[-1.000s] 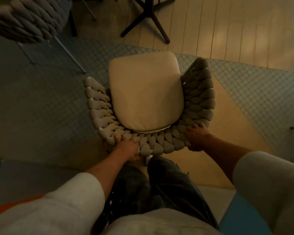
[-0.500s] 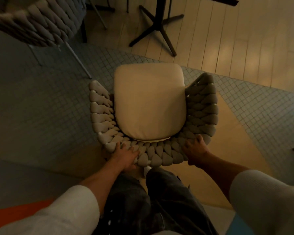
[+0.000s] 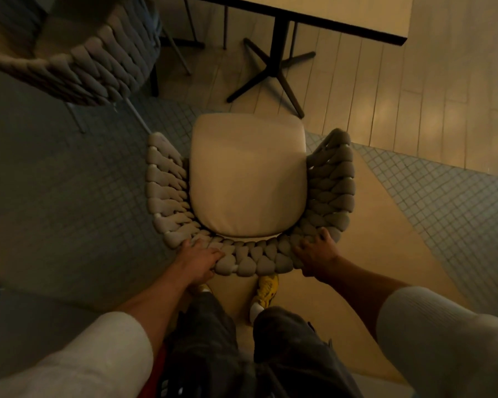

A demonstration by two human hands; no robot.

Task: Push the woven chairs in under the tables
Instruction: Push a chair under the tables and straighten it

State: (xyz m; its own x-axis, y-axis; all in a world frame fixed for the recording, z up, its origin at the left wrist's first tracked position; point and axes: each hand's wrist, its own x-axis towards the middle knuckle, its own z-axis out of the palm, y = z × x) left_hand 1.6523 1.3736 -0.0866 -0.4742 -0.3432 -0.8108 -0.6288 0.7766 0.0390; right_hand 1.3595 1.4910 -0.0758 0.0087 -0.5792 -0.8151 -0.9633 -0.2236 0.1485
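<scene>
A woven chair [image 3: 167, 193] with a cream seat cushion [image 3: 246, 179] stands right in front of me, seen from above, its open side facing a table [image 3: 314, 15] with a black cross-shaped foot [image 3: 270, 79]. My left hand [image 3: 197, 261] grips the left part of the braided backrest, fingers curled over its rim. My right hand [image 3: 316, 254] grips the right part of the same backrest. The chair's front edge is close to the table's foot and short of the tabletop's edge.
A second woven chair [image 3: 98, 58] stands at the upper left beside the table. The floor is grey mosaic tile on the left and right, pale planks under the table. My legs and a yellow shoe [image 3: 266, 288] are just behind the chair.
The chair has slid forward toward the table with both hands on its backrest. The tabletop and more of its foot have come into view as I stepped forward.
</scene>
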